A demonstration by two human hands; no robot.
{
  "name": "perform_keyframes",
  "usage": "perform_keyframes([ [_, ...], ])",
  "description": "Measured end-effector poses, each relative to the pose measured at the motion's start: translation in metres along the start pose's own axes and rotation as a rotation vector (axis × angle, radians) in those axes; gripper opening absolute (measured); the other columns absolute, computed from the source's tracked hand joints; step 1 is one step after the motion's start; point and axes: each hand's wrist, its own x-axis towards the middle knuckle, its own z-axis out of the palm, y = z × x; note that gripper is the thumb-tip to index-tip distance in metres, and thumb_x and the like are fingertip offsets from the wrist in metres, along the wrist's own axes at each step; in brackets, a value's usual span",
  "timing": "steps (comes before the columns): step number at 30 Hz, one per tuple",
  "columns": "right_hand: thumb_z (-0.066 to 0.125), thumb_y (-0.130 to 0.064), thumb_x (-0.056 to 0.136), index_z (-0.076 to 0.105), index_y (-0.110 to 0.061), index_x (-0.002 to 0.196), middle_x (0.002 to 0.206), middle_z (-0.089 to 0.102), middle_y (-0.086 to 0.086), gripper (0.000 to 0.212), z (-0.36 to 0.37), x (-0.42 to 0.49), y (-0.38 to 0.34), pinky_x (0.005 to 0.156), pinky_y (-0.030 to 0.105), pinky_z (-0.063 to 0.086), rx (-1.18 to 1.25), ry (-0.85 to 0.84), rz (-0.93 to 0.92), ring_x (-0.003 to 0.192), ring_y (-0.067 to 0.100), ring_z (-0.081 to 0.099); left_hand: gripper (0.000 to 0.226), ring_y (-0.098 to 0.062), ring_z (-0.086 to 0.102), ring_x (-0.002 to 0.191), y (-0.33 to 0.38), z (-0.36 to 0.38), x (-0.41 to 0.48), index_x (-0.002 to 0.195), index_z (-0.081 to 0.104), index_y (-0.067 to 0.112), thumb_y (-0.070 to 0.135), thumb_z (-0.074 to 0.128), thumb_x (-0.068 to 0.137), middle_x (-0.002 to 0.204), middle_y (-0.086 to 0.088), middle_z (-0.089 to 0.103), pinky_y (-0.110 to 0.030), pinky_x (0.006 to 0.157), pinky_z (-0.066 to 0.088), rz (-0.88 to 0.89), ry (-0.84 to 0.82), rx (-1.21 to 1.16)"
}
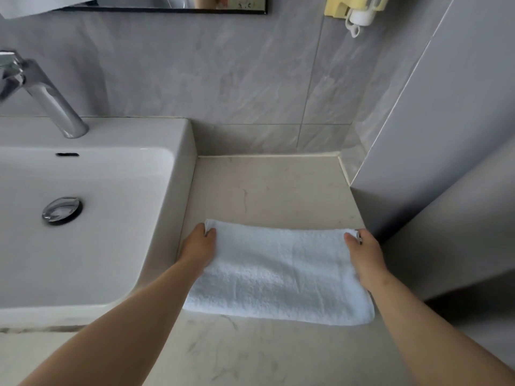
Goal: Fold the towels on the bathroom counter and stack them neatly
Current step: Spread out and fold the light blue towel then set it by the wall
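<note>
A pale beige, marble-veined stone table [267, 190] fills the near part of a grey-tiled bathroom, and two bare forearms reach out over it from the bottom edge. Between them lies a white terry-cloth towel [278, 277], a wide folded rectangle resting flat on the table with its thick near edge rounded. Its left end sits just beside the basin and its right end near the grey side wall.

At the towel's far left corner the left hand [199, 245] pinches the cloth, thumb on top and fingers curled round the edge. The right hand [362, 252] grips the far right corner the same way, thumb pressed on the upper surface. The two hands are well apart, one at each end.

Left of the towel stands a white rectangular ceramic sink [181, 168] with a round chrome drain plug [62, 210] in its bowl. A slanted chrome faucet [53, 107] rises from its back ledge. Behind, the grey marbled wall tiles [223, 79] carry a black-framed mirror [167, 8] and, to the right, a yellow plastic wall holder [338, 6] with a white bottle [361, 16] hanging in it.
</note>
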Motion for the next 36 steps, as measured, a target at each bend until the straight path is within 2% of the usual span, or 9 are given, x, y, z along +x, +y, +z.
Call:
perform_keyframes([
  [8,0.044,-0.022,0.098,0.044,-0.010,0.088,0.090,0.051,0.010,0.016,0.010,0.006,0.007,0.069,0.029,0.037,-0.199,0.108,-0.058,0.079,0.024,0.047,0.028,-0.031,0.053,0.077,-0.006,0.004,0.009,0.074,0.037,0.013,0.027,0.039,0.098,0.080,-0.015,0.052,-0.033,0.065,0.038,0.077,0.042,0.136],
  [11,0.050,-0.017,0.095,0.055,-0.008,0.110,0.112,0.055,0.018,0.018,0.012,0.000,0.003,0.074,0.035,0.042,-0.361,0.185,-0.139,0.095,0.034,0.053,0.016,-0.033,0.053,0.085,0.001,0.002,0.001,0.103,0.048,0.011,0.026,0.042,0.097,0.105,-0.019,0.054,-0.035,0.072,0.041,0.111,0.093,0.280],
  [14,0.064,-0.015,0.084,0.057,-0.010,0.124,0.128,0.053,0.020,0.041,0.026,-0.015,0.001,0.083,0.049,0.047,-0.685,0.327,-0.472,0.109,0.042,0.054,0.046,-0.040,0.053,0.109,0.005,0.011,-0.013,0.132,0.048,0.017,0.019,0.059,0.087,0.130,-0.019,0.048,-0.045,0.087,0.046,0.421,0.326,0.593],
  [17,0.033,-0.046,0.086,0.052,-0.020,0.132,0.142,0.047,0.011,0.057,0.054,-0.038,-0.003,0.098,0.053,0.039,-0.903,0.016,-0.610,0.127,0.036,0.047,0.055,-0.034,0.029,0.139,0.015,0.033,-0.033,0.144,0.037,0.023,0.038,0.036,0.091,0.150,-0.013,0.033,-0.050,0.109,0.026,0.728,0.128,0.793],
  [19,0.000,-0.064,0.073,0.024,-0.035,0.147,0.158,0.016,-0.002,0.083,0.066,-0.044,0.001,0.113,0.051,0.013,-0.980,-0.181,-0.516,0.145,0.027,0.014,0.058,-0.022,-0.011,0.145,0.012,0.048,-0.038,0.150,0.003,0.033,0.050,0.014,0.096,0.159,0.000,-0.003,-0.044,0.116,-0.005,0.645,-0.129,0.875],
  [22,-0.017,-0.068,0.061,-0.003,-0.045,0.147,0.158,-0.009,-0.012,0.090,0.065,-0.039,0.011,0.115,0.047,-0.007,-1.034,-0.240,-0.415,0.146,0.019,-0.012,0.066,-0.018,-0.024,0.143,-0.002,0.052,-0.033,0.146,-0.013,0.040,0.066,-0.005,0.087,0.157,0.008,-0.017,-0.044,0.115,-0.017,0.537,-0.197,0.952],
  [27,-0.018,-0.070,0.063,-0.008,-0.046,0.146,0.158,-0.013,-0.012,0.087,0.062,-0.038,0.013,0.115,0.046,-0.009,-1.056,-0.239,-0.396,0.145,0.017,-0.014,0.098,-0.018,-0.027,0.141,-0.009,0.047,-0.029,0.139,-0.026,0.042,0.072,-0.043,0.047,0.156,0.008,-0.022,-0.045,0.112,-0.021,0.513,-0.177,0.964],
  [33,-0.018,-0.067,0.064,-0.003,-0.044,0.147,0.158,-0.011,-0.011,0.088,0.052,-0.040,0.017,0.116,0.039,-0.008,-1.039,-0.236,-0.423,0.145,0.014,-0.013,0.105,-0.016,-0.024,0.142,-0.015,0.039,-0.027,0.144,-0.018,0.042,0.072,-0.045,0.046,0.157,0.008,-0.019,-0.040,0.112,-0.019,0.551,-0.178,0.914],
  [36,-0.011,-0.067,0.072,0.008,-0.042,0.148,0.159,-0.002,-0.009,0.082,0.039,-0.049,0.027,0.117,0.037,-0.002,-0.997,-0.118,-0.354,0.147,0.015,-0.004,0.085,-0.015,-0.018,0.144,-0.024,0.027,-0.033,0.146,-0.007,0.044,0.072,-0.026,0.068,0.158,0.009,-0.013,-0.037,0.116,-0.011,0.447,-0.106,0.854],
])
